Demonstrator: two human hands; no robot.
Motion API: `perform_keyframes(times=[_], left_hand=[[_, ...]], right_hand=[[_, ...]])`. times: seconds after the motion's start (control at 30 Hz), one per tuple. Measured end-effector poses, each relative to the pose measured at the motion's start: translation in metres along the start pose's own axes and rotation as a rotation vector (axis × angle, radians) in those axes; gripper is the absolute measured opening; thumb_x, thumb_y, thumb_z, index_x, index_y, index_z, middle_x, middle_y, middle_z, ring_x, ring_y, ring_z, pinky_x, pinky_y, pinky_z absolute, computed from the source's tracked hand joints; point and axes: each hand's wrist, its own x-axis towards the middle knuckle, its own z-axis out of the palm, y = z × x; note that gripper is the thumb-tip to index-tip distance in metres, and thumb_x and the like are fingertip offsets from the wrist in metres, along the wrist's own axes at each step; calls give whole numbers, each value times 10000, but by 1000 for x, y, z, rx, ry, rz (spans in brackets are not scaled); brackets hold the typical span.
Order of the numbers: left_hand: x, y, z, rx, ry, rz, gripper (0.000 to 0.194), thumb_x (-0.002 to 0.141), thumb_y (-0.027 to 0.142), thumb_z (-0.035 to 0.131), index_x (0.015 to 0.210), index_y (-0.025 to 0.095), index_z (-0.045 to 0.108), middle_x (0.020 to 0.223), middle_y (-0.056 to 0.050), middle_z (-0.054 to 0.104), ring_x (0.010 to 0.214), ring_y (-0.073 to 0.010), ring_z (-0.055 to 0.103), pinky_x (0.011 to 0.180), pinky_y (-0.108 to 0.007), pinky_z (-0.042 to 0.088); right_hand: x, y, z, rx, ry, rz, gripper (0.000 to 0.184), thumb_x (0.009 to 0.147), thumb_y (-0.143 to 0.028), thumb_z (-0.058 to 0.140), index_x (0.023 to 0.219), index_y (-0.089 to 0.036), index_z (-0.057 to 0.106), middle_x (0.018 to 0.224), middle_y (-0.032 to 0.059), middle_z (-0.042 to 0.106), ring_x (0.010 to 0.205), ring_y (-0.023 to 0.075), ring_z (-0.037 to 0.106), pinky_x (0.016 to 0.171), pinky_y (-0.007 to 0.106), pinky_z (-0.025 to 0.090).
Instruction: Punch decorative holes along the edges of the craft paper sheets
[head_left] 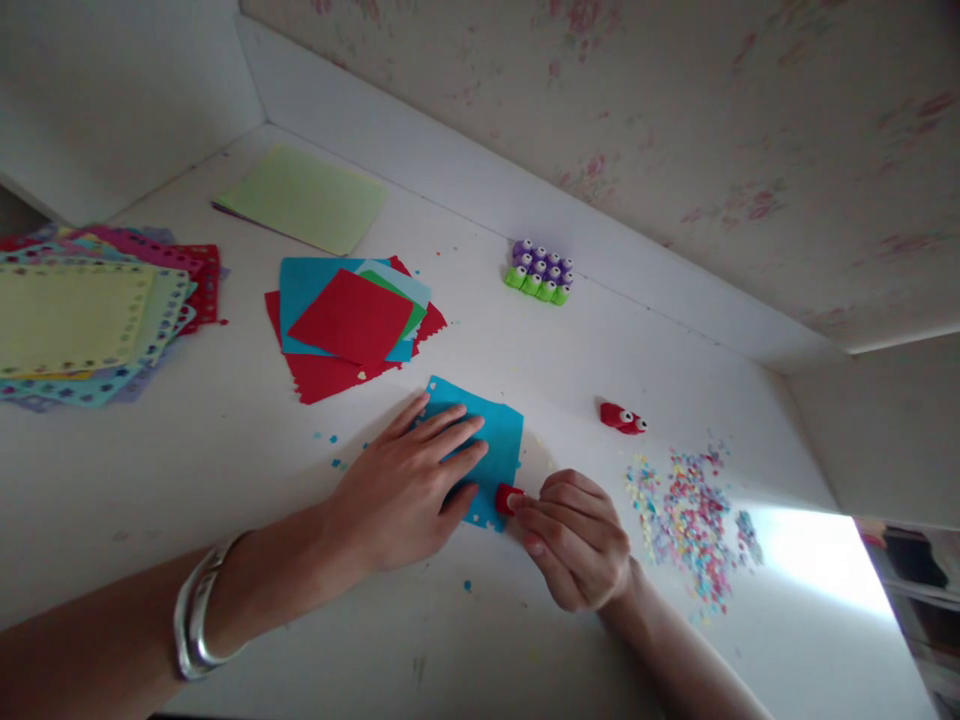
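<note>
A blue sheet of paper (491,440) lies on the white table, with small notches along its lower edge. My left hand (420,475) rests flat on its left part, fingers spread. At the sheet's lower right edge, my right hand (577,540) grips a small red craft punch (508,498) between thumb and fingers. A few tiny blue cut-outs (334,463) are scattered left of the sheet, and one lies below it. Whether paper sits fully inside the punch's slot is hidden.
Coloured papers (352,315) are piled beyond my left hand. Punched sheets (75,320) and pale green paper (304,197) lie farther left. Purple and green punches (540,272) stand near the wall. Red punches (622,418) and a confetti heap (697,510) are at right.
</note>
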Motion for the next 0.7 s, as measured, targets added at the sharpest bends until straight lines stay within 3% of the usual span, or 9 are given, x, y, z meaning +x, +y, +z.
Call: perform_keyframes(times=[0.7], left_hand=[[1,-1,0,-14,-13,-14,340,977,322,491,1280,225,609,1425,-56,567,1374,-267,441,1220,-536,177]], right_hand=[[-4,0,1,19,20,60,258,898,-115,451,1045,-151,660,883,80,758,657,188,653,606,384,546]])
